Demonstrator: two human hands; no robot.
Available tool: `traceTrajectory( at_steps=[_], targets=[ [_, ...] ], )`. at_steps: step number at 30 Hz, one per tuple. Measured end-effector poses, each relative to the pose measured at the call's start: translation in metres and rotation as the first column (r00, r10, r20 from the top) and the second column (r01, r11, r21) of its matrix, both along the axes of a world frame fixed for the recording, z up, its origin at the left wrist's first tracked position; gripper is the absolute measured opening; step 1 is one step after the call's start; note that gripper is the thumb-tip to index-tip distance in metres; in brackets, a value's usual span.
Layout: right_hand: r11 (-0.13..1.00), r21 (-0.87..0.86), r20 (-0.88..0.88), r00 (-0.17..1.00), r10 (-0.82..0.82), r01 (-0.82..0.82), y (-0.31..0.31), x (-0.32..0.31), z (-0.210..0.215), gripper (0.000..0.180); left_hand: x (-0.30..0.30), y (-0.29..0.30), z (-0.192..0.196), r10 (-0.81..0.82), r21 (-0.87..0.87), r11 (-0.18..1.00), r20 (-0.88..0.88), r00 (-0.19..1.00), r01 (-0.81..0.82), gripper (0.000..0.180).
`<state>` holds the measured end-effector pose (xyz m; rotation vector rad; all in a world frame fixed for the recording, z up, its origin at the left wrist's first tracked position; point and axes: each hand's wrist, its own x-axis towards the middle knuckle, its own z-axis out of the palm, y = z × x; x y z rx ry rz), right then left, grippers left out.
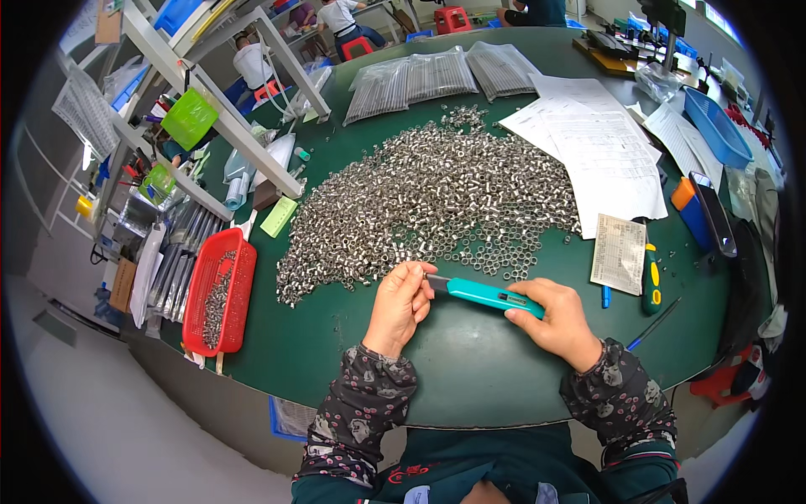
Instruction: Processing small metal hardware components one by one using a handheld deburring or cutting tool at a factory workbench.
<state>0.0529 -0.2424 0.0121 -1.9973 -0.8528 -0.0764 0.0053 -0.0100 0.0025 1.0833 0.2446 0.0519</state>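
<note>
A teal utility knife (485,293) lies across the space between my two hands, its dark tip pointing left. My right hand (558,317) is closed around the handle end, thumb along its near side. At the tip, the thumb and fingers of my left hand (400,307) are pinched together; what they hold is too small and covered to make out. Just beyond both hands spreads a wide heap of small silver metal rings (445,189), with a thinner single layer at its near right side.
On the left stands a red basket (243,290) partly filled with rings, near a lime-green card (278,217). Bagged metal tubes (441,74) lie at the back. Papers (600,160), a screwdriver (651,281), a pen (655,323) and a phone (712,214) lie right. A shelf frame (222,109) rises left.
</note>
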Motion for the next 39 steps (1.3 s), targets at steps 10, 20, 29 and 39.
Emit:
traceTrajectory(
  at_steps=[10,20,29,39],
  targets=[
    [0.867,0.406,-0.356,0.924,-0.14,0.288,-0.008,0.012,0.009,0.027,0.014,-0.026,0.012,-0.161,0.104,0.979,-0.122,0.979,0.174,0.011],
    [0.87,0.44,-0.279,0.955,-0.104,0.223,-0.006,0.008,0.008,0.027,0.036,-0.078,0.001,-0.157,0.989,0.135,0.076,0.985,-0.055,0.018],
    [0.899,0.388,-0.306,0.948,-0.084,0.205,-0.005,0.008,0.005,0.026,0.019,-0.038,0.017,-0.133,0.036,0.991,0.009,0.991,0.132,0.006],
    [0.987,0.153,-0.284,0.959,0.0,0.045,0.0,0.004,0.002,0.028,0.0,0.01,0.0,-0.076,-0.229,0.969,0.1,0.992,0.097,0.016]
  ],
)
